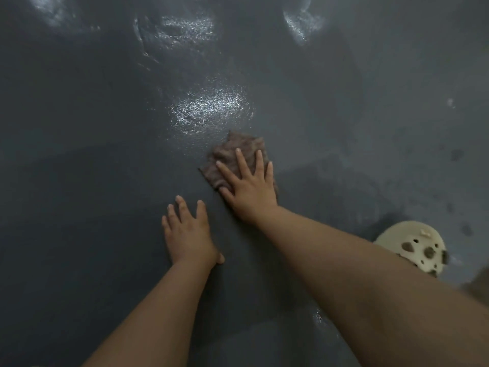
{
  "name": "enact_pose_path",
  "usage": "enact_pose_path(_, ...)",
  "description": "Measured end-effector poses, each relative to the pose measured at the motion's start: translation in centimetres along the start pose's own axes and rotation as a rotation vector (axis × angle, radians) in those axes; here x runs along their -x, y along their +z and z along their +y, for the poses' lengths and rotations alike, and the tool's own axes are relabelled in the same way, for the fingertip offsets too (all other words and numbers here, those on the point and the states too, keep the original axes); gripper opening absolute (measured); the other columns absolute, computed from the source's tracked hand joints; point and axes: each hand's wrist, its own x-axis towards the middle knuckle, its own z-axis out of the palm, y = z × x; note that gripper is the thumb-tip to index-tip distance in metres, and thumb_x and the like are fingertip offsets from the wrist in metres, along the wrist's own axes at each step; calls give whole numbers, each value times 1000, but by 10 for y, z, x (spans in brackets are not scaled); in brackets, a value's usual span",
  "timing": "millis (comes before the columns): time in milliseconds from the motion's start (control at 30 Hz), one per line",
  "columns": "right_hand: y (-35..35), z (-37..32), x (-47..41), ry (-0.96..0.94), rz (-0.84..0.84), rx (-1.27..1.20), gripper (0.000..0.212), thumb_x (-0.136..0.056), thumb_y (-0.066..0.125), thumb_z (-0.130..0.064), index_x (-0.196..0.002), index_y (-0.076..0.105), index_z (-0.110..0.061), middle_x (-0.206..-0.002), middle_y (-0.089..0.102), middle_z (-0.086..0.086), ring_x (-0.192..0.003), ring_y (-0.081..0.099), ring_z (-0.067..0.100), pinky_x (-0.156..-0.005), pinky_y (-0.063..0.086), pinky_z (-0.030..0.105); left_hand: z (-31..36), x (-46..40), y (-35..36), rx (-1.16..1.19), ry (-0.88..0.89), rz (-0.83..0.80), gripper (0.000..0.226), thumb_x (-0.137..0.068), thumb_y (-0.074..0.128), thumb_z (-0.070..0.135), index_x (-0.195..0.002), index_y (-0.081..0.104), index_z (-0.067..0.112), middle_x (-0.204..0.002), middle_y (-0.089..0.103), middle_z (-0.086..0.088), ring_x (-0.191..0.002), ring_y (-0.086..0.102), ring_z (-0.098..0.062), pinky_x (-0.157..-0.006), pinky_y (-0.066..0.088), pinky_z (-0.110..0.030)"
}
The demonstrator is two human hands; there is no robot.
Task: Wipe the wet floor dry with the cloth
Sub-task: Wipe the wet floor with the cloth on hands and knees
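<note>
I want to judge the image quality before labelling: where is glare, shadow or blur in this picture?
Head view: bright glare patches on the dark grey glossy floor, strongest just beyond the crumpled brown cloth; soft shadow around both arms; wide-angle bending at the edges; the cream perforated round object at the right edge and the forearms look soft, while the right hand is fairly sharp.

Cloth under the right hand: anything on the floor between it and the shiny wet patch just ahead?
Nothing visible. Only bare grey floor lies between the cloth, pressed flat by the right hand, and the shiny wet patch.
</note>
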Motion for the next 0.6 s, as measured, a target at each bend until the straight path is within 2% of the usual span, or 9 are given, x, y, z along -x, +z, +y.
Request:
enact_pose_path(100, -9, 35, -18, 119, 35, -27, 55, -97, 27, -54, -148, 8, -46, -159, -9, -4, -143, -16, 35, -115, -8, 49, 0, 0, 0, -31, -4, -8, 125, -63, 80, 53, -150, -4, 22, -156, -12, -19, -145, -4, -36, -117, -1, -45)
enact_pose_path(233, -8, 96, -1, 400, 85, -122, 56, -99, 27, -47, -150, 5, -38, -160, -9, -1, -145, -13, 32, -117, -5, 46, 3, -1, -1, -49, -24, -19, 125, -63, 81, 53, -150, -3, 21, -155, -12, -21, -144, -3, -37, -116, -1, -46)
enact_pose_path(367, 10, 89, 52, 575, 75, -181, 57, -99, 24, -47, -150, 0, -38, -159, -11, 2, -144, -13, 33, -117, -4, 48, 9, -2, -5, -42, -38, -33, 124, -63, 82, 48, -149, -1, 19, -154, -12, -23, -144, -3, -40, -116, -1, -48)
enact_pose_path(433, 20, 56, 74, 581, 37, -198, 57, -99, 23, -48, -149, -3, -39, -159, -14, 4, -144, -15, 35, -115, -7, 50, 10, -1, -6, -31, -44, -45, 124, -63, 83, 47, -149, -2, 19, -154, -13, -23, -144, -5, -40, -115, -1, -50)
enact_pose_path(500, 29, 27, 88, 504, 19, -195, 56, -98, 20, -50, -148, -3, -42, -158, -18, 4, -142, -18, 37, -112, -13, 50, 10, -1, -6, -27, -44, -43, 125, -62, 83, 47, -149, -2, 19, -155, -13, -22, -144, -5, -39, -115, -1, -51)
enact_pose_path(600, 30, 29, 81, 347, 22, -139, 58, -93, 15, -55, -147, -1, -45, -158, -19, 2, -141, -21, 38, -109, -19, 50, 8, -1, -5, -32, -49, -47, 127, -61, 84, 49, -149, -3, 20, -155, -13, -21, -144, -5, -38, -115, -1, -52)
